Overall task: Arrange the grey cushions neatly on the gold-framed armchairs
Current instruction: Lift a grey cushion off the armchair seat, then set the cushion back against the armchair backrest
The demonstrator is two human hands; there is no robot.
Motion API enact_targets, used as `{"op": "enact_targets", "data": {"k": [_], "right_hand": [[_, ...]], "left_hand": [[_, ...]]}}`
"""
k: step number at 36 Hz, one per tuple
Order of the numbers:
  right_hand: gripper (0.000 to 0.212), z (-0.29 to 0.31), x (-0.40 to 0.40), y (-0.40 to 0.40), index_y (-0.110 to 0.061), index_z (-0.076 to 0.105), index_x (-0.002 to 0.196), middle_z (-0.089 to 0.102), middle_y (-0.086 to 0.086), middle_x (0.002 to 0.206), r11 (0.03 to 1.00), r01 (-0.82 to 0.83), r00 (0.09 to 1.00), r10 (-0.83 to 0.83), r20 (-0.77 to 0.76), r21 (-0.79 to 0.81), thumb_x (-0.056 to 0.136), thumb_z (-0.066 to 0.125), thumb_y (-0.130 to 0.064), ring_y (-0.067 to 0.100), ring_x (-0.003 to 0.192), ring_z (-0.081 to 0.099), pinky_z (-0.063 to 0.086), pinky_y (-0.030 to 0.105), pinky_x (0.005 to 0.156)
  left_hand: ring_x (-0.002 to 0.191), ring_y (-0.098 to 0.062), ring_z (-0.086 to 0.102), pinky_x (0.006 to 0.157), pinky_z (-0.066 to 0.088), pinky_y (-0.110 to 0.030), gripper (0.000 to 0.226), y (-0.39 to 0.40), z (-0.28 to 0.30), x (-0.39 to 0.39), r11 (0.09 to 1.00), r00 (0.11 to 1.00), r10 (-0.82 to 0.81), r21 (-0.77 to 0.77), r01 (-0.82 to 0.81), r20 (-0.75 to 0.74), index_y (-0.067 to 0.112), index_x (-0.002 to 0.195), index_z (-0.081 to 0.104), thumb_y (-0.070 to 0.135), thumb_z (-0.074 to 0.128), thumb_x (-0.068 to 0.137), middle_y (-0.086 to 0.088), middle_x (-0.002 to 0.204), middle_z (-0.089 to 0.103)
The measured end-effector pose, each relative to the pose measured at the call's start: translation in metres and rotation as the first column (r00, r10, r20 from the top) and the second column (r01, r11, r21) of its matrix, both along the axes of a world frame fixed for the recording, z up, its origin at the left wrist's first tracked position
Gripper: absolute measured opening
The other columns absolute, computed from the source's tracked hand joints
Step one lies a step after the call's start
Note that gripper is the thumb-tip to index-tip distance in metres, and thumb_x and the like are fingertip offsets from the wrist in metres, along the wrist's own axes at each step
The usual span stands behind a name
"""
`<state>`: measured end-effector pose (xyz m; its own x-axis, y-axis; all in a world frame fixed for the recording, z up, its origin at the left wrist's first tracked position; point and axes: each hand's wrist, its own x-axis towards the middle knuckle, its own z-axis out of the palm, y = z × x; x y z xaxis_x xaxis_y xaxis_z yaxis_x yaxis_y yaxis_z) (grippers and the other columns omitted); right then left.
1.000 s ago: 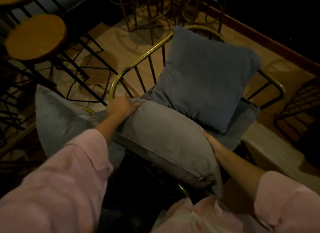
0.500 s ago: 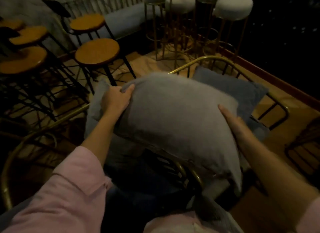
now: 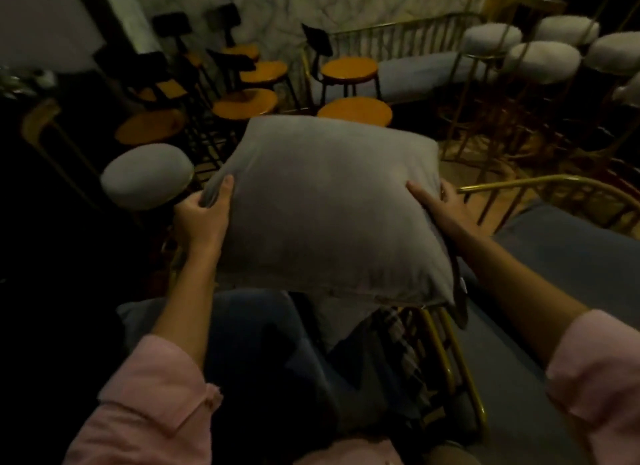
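Note:
A large grey cushion point(image 3: 325, 205) is held up in the air in front of me, roughly flat and tilted toward me. My left hand point(image 3: 204, 215) pinches its left edge with the thumb on top. My right hand point(image 3: 440, 208) presses against its right edge, fingers spread along the side. Below and to the right sits a gold-framed armchair point(image 3: 554, 191) with a darker grey cushion point(image 3: 568, 243) on it. Gold frame bars point(image 3: 446, 353) show under the held cushion. A dark blue-grey cushion point(image 3: 263, 340) lies low between my arms.
Several round wooden stools point(image 3: 349, 68) with black legs crowd the floor ahead. White padded gold-legged bar stools point(image 3: 543, 61) stand at the back right, and one white stool point(image 3: 147, 175) is at the left. A gold-railed bench point(image 3: 415, 73) runs along the far marble wall.
The grey cushion has been lifted off the armchair and carried up and leftward with both hands on its sides. My view has risen from the armchair to the stools behind.

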<state>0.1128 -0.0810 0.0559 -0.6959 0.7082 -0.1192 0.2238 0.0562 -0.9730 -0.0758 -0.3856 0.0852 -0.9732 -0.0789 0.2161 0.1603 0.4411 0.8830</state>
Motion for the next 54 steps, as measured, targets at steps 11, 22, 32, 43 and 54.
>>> {"op": "enact_targets", "data": {"k": [11,22,32,43,54], "right_hand": [[0.121,-0.072,-0.089,-0.062,-0.022,0.009,0.158,0.017,0.009,0.164,0.885,-0.453,0.835,0.464,0.296,-0.109,0.067,0.077,-0.062,0.031,0.148,0.024,0.028,0.044,0.115],[0.093,-0.14,-0.05,-0.079,-0.012,0.023,0.154,0.027,0.012,0.16,0.821,-0.567,0.754,0.485,0.442,0.066,0.081,0.077,-0.032,0.029,0.147,0.029,0.028,0.033,0.115],[0.065,-0.118,0.104,0.055,-0.002,0.036,0.147,0.044,0.014,0.148,0.993,-0.084,0.879,0.034,0.475,0.085,0.092,0.067,-0.02,0.032,0.136,0.043,0.039,0.042,0.109],[0.053,-0.172,0.302,0.196,0.002,0.05,0.135,0.063,0.017,0.116,0.795,0.604,0.706,-0.505,0.497,-0.05,0.092,0.067,-0.022,0.033,0.097,0.062,0.051,0.04,0.08],[0.046,-0.245,0.333,0.319,0.002,0.052,0.133,0.059,0.019,0.13,0.728,0.615,0.756,-0.436,0.489,-0.302,0.094,0.063,-0.019,0.04,0.119,0.056,0.047,0.052,0.097]], "left_hand": [[0.12,-0.029,0.06,0.101,0.05,-0.043,0.085,-0.083,-0.121,0.038,0.972,0.923,0.203,0.047,-0.23,0.326,0.016,0.127,0.058,0.069,0.073,0.063,-0.01,0.131,0.064],[0.15,-0.034,0.016,0.118,0.019,-0.058,0.077,-0.018,-0.193,0.075,0.954,0.859,-0.01,-0.251,0.161,0.512,0.017,0.149,0.037,0.043,0.069,0.085,-0.016,0.161,0.022],[0.151,-0.031,0.017,0.121,0.008,-0.055,0.065,0.141,-0.149,0.078,0.825,0.85,-0.409,-0.265,0.5,0.332,0.015,0.148,0.036,0.035,0.061,0.092,-0.014,0.161,0.024],[0.135,-0.034,0.045,0.107,0.044,-0.049,0.086,0.341,-0.18,0.149,0.503,0.41,-0.681,-0.019,0.864,0.607,0.009,0.147,0.031,0.037,0.076,0.08,-0.012,0.148,0.044],[0.133,-0.04,0.047,0.108,0.042,-0.051,0.098,0.504,-0.266,0.176,0.516,0.404,-0.458,-0.132,0.846,0.792,0.001,0.144,0.035,0.048,0.08,0.071,-0.02,0.148,0.045]]}}
